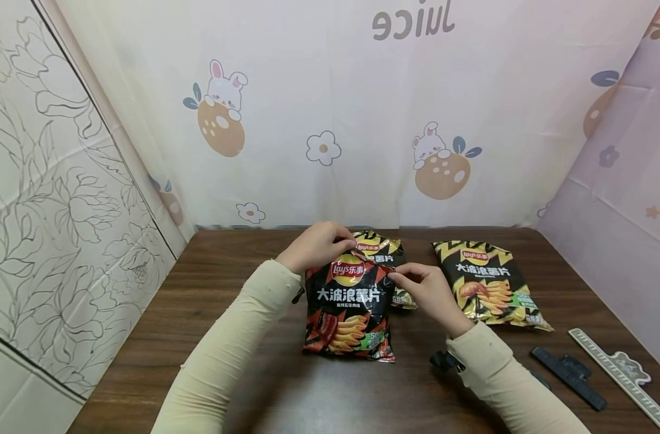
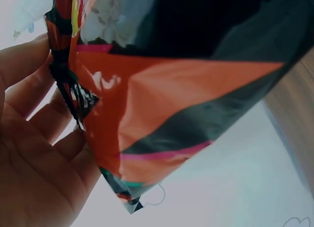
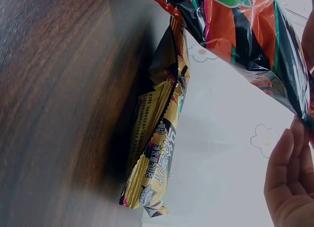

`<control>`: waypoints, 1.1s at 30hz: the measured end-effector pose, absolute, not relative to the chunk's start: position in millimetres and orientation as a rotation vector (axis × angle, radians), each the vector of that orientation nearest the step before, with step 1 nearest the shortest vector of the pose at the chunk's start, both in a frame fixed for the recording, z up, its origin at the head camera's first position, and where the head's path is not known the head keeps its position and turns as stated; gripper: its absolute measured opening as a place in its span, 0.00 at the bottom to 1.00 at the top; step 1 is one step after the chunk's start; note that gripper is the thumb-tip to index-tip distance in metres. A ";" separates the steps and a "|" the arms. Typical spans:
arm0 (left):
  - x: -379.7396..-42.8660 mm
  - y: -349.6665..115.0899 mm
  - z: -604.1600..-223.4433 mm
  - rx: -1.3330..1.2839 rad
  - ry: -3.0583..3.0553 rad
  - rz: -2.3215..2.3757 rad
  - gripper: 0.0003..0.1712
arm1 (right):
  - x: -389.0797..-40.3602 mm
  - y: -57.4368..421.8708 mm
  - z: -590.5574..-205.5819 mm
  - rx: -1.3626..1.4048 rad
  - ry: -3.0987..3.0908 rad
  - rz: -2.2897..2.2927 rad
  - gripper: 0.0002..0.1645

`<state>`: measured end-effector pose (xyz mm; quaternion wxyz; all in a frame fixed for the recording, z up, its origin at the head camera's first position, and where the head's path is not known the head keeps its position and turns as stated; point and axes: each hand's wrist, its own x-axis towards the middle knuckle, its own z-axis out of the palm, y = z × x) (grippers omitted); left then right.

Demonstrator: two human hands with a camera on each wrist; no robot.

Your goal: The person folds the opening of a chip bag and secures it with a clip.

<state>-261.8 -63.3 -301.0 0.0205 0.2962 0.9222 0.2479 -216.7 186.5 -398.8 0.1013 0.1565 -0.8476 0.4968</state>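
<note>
A red and black bag of Lay's potato chips (image 1: 351, 307) is held upright between the two hands, its front facing the head camera. My left hand (image 1: 320, 244) pinches the bag's top edge at its left side. At the right top corner my right hand (image 1: 424, 292) pinches the same edge between thumb and fingers. In the left wrist view the left hand (image 2: 41, 119) has its fingers along the gathered top seam. The right wrist view catches the right hand's fingertips (image 3: 294, 173) at the bag's corner. Partly hidden behind it lies a yellow and black chip bag (image 1: 402, 259).
Another yellow and black chip bag (image 1: 489, 283) lies at the back right of the wooden table (image 1: 199, 313). Near the right edge are a black sealing clip (image 1: 568, 377) and a long whitish clip (image 1: 622, 374). A patterned curtain (image 1: 319, 90) hangs behind the table.
</note>
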 end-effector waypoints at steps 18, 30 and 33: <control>-262.8 -66.7 -308.9 0.967 2.863 0.843 0.12 | -214.2 187.5 -396.1 0.443 -2.601 1.585 0.17; -261.5 -67.3 -309.1 0.968 2.858 0.855 0.12 | -219.9 190.8 -383.7 0.589 -2.626 1.661 0.20; -260.5 -67.0 -308.9 0.971 2.860 0.856 0.12 | -221.4 187.5 -382.9 0.573 -2.644 1.641 0.20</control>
